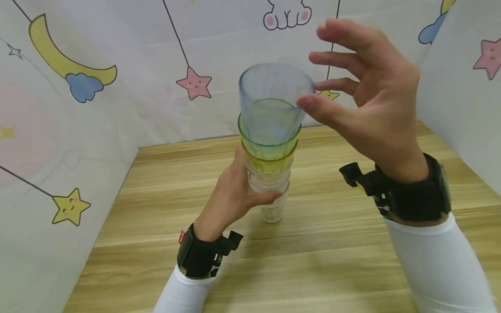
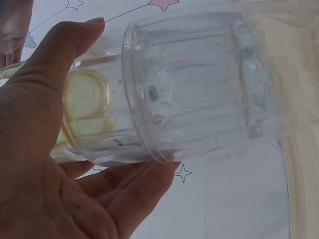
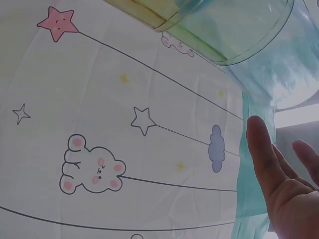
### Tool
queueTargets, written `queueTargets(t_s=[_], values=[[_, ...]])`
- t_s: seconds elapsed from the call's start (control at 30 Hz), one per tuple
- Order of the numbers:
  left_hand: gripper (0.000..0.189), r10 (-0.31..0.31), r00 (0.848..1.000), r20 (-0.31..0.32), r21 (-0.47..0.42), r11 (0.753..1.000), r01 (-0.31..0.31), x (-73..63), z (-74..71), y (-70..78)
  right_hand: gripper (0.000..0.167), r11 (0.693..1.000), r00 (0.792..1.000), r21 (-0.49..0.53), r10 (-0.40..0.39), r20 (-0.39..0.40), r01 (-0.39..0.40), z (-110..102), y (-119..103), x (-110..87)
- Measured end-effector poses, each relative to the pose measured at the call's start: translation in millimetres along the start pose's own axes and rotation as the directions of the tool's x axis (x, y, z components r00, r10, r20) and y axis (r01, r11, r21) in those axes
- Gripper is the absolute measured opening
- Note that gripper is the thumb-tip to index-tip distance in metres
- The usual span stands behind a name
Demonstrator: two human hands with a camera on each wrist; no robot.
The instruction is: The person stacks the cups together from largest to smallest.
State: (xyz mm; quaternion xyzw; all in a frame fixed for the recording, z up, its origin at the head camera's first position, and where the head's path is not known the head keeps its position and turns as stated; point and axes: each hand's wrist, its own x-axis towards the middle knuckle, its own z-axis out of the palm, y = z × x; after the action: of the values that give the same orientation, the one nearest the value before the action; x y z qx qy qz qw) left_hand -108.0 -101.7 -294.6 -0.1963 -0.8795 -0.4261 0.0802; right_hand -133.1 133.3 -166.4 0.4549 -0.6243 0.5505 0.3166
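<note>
A tall stack of nested plastic cups stands upright in front of me. On top is a pale blue cup (image 1: 252, 89), seated in a green cup (image 1: 274, 151), with a yellow cup (image 1: 270, 165) under that. Several clear cups (image 2: 199, 84) form the lower part. My left hand (image 1: 231, 189) grips the stack around the clear cups, thumb on the near side and fingers behind. Beside the blue cup's rim is my right hand (image 1: 377, 93), its fingers spread and extended; the thumb tip overlaps the rim in the head view. Nothing is gripped in that hand.
Beneath the hands lies a wood-grain table (image 1: 332, 252). White cloth walls (image 1: 148, 52) printed with stars, moons and clouds rise at the back and both sides. Black wrist straps with small cameras (image 1: 352, 174) sit on both forearms.
</note>
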Motion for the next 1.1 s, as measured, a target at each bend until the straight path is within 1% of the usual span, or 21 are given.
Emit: queueTargets(t_s=[0.07,0.2,0.3,0.4,0.6,0.7,0.97,1.1], values=[[0.102,-0.002,1.0,0.001,0.001,1.0,0.002,0.3,0.0,0.0,0.063,0.999,0.999,-0.046,0.015,0.043,-0.013,0.7,-1.2,-0.9],[0.103,-0.001,1.0,0.002,-0.006,1.0,0.001,1.3,0.3,-0.5,0.064,0.99,0.989,-0.118,0.094,0.111,-0.081,2.0,-2.2,-6.5],[0.104,0.007,1.0,0.0,-0.006,1.0,-0.007,1.8,0.3,-0.6,0.063,0.986,0.981,-0.126,0.131,0.144,-0.113,2.8,-0.1,-10.6],[0.103,0.015,1.0,-0.001,-0.001,1.0,-0.015,2.0,0.0,-0.6,0.061,0.986,0.975,-0.111,0.144,0.167,-0.126,4.1,3.4,-14.2],[0.102,0.022,1.0,0.003,-0.014,1.0,-0.022,0.9,-1.1,-0.5,0.066,0.983,0.967,-0.137,0.152,0.206,-0.125,6.8,11.6,-22.9],[0.102,0.026,1.0,0.005,-0.015,1.0,-0.026,0.9,-1.3,-0.3,0.067,0.98,0.965,-0.155,0.158,0.211,-0.126,7.1,13.6,-27.9],[0.103,0.044,0.999,0.004,0.0,0.999,-0.044,2.6,-0.2,-0.8,0.065,0.975,0.968,-0.162,0.179,0.178,-0.151,11.9,16.9,-47.8],[0.105,0.054,0.999,0.0,0.005,0.999,-0.054,2.5,1.0,-1.8,0.068,0.966,0.962,-0.194,0.207,0.178,-0.171,14.0,18.4,-59.8]])
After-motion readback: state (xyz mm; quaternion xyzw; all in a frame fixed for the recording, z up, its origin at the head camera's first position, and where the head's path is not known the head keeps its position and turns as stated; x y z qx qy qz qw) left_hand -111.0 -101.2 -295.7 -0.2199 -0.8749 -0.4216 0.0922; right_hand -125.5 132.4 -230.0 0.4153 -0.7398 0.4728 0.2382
